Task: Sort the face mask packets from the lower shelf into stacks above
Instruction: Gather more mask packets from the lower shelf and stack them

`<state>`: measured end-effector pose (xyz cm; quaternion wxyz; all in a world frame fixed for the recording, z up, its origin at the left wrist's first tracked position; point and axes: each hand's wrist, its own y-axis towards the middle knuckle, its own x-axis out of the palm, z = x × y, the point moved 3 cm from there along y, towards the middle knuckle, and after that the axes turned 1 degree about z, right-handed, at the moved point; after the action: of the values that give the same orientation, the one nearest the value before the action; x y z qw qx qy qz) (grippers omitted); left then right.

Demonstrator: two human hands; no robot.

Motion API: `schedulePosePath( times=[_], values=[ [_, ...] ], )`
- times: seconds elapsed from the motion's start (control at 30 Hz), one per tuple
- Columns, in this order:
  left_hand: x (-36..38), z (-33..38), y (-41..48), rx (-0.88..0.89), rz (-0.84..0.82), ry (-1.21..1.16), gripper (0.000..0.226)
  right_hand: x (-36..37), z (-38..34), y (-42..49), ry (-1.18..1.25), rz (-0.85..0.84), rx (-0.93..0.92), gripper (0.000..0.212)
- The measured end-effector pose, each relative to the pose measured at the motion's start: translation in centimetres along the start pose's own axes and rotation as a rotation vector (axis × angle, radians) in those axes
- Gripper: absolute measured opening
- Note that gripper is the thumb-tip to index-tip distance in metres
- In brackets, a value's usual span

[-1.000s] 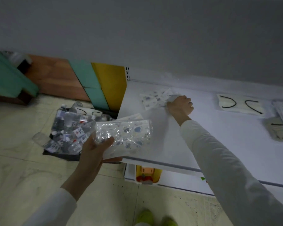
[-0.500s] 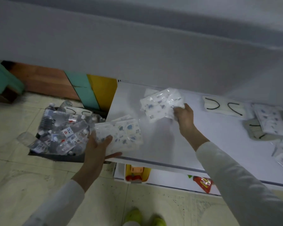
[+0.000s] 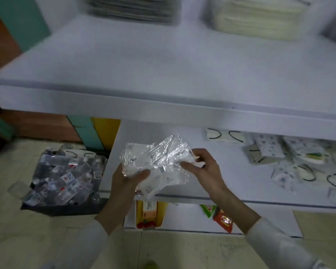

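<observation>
Both hands hold a bundle of clear-wrapped patterned face mask packets [image 3: 155, 162] in front of the lower shelf [image 3: 231, 183]. My left hand [image 3: 127, 183] grips the bundle from below, thumb on top. My right hand [image 3: 204, 167] pinches its right edge. Several loose mask packets [image 3: 299, 162] lie on the right part of the lower shelf, some white with black ear loops [image 3: 224, 135]. On the upper shelf [image 3: 163, 74] two stacks stand at the back: a dark one [image 3: 132, 8] and a cream one [image 3: 258, 16], both blurred.
A black tray of small plastic water bottles [image 3: 64, 177] sits on the floor at the left. Below the lower shelf lie an orange-yellow box [image 3: 149, 214] and red and green snack packs [image 3: 221, 216]. Coloured boards [image 3: 97, 133] lean against the wall.
My right hand lifted a patterned packet off the lower shelf and brought it onto the packet in my left hand. The view tilted up, showing the upper shelf.
</observation>
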<state>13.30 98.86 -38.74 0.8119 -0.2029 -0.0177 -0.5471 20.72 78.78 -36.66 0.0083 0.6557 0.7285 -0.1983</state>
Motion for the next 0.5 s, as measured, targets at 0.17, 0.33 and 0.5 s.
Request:
schedulePosePath(
  times=[0.17,0.33,0.5],
  values=[
    [1.8,4.9,-8.2,-0.005,-0.139,-0.047,0.061,-4.9,-3.3,-8.2,0.171,-0.316,0.014,0.050],
    [5.3,12.9,-12.3,0.203,-0.245,0.066,0.098,-9.7,-11.9,-12.4,0.139,-0.244,-0.275,0.042],
    [10.5,24.1,-12.0,0.539,-0.263,0.308,0.034,-13.7,-22.4,-11.7,0.046,-0.081,-0.565,0.034]
  ],
)
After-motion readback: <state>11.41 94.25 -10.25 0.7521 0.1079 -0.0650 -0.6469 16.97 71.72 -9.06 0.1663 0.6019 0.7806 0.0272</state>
